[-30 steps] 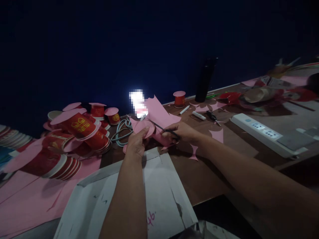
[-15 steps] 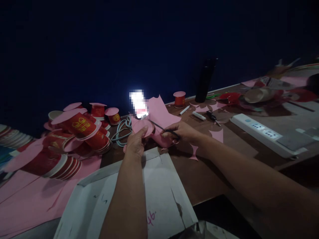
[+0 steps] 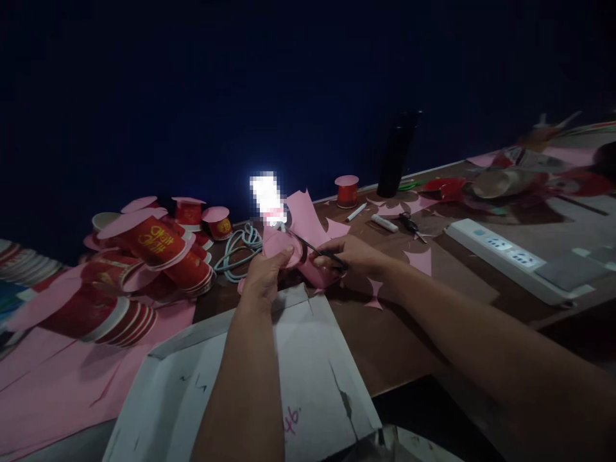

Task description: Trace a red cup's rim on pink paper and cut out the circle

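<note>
Turned further round in the left hand (image 3: 262, 277) since a second ago: pink paper sheet (image 3: 308, 224), its far flap now standing narrower and steeper. Shifted a little toward the scissors (image 3: 315, 249): left thumb, now pressed on the round pink cut-out (image 3: 280, 247). Blades deeper along its edge.

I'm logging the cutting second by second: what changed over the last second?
The pink paper turned in the left hand, its loose flap swinging upright. The scissors in the right hand stayed in the cut. Both grips, the red cups and the power strip are unchanged.
</note>
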`<state>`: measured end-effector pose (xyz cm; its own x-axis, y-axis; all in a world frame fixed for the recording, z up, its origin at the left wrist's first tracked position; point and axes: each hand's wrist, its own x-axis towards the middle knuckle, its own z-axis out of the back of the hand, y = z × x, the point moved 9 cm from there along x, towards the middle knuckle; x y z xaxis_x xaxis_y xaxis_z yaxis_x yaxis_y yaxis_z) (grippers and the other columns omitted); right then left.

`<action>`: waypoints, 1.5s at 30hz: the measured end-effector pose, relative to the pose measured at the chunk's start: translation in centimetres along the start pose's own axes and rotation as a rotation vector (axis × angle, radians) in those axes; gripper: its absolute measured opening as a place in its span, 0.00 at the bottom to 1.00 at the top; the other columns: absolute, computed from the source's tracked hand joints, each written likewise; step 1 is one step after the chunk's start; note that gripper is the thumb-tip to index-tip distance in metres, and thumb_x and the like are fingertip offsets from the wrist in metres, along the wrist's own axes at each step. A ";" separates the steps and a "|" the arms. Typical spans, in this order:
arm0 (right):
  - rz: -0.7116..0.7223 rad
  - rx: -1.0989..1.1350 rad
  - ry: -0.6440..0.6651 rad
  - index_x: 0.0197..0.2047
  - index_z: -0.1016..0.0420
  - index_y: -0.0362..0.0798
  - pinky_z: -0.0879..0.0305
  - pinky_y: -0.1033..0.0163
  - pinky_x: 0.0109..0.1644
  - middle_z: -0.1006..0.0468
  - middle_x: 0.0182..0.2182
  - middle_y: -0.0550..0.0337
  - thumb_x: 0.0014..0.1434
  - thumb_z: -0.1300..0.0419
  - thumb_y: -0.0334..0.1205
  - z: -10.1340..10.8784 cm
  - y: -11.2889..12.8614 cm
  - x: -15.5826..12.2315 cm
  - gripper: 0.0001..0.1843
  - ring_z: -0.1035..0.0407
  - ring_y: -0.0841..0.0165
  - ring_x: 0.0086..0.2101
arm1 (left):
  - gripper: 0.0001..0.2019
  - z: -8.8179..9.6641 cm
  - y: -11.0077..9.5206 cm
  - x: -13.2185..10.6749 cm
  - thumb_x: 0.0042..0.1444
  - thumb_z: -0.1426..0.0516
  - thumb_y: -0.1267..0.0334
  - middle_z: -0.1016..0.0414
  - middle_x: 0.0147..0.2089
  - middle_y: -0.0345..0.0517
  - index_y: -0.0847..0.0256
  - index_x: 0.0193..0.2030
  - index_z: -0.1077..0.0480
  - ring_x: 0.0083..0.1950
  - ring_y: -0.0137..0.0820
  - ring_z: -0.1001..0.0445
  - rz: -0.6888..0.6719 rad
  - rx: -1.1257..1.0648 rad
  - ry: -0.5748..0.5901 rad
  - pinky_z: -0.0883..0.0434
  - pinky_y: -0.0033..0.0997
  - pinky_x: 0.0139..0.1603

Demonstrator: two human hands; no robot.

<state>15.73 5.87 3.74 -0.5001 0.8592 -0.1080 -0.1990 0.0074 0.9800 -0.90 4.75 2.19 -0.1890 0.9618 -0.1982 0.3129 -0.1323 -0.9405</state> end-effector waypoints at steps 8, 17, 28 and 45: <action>-0.011 0.032 -0.004 0.42 0.19 0.43 0.41 0.69 0.23 0.29 0.19 0.64 0.44 0.30 0.52 -0.2 0.6 -0.4 0.25 0.39 0.76 0.20 | 0.19 0.2 -0.7 0.2 0.34 0.30 0.62 0.22 0.32 0.48 0.67 0.36 0.25 0.33 0.33 0.24 -0.089 0.013 0.022 0.26 0.33 0.38; 0.061 0.033 0.008 0.41 0.20 0.41 0.44 0.68 0.24 0.28 0.21 0.63 0.43 0.31 0.53 -0.1 1.0 -0.3 0.27 0.39 0.76 0.21 | 0.19 0.6 -2.0 0.0 0.36 0.31 0.62 0.21 0.37 0.51 0.65 0.38 0.24 0.39 0.39 0.23 -0.247 0.096 -0.038 0.27 0.36 0.41; 0.085 0.035 0.039 0.40 0.19 0.41 0.44 0.68 0.28 0.28 0.21 0.63 0.45 0.32 0.52 -0.3 1.4 -0.4 0.24 0.38 0.74 0.24 | 0.20 0.4 -1.7 0.2 0.35 0.31 0.61 0.21 0.37 0.50 0.65 0.38 0.24 0.37 0.37 0.23 -0.234 0.087 -0.011 0.27 0.38 0.43; 0.074 -0.011 -0.016 0.40 0.18 0.42 0.40 0.67 0.29 0.27 0.23 0.60 0.44 0.32 0.54 0.3 1.4 -0.4 0.26 0.37 0.73 0.26 | 0.20 0.2 -1.7 0.1 0.36 0.31 0.61 0.21 0.38 0.51 0.65 0.39 0.24 0.37 0.36 0.23 -0.214 0.058 0.030 0.26 0.37 0.43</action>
<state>15.87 5.71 5.17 -0.5000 0.8654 -0.0327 -0.1710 -0.0617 0.9833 -1.64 5.02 3.71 -0.2170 0.9760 0.0153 0.2140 0.0629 -0.9748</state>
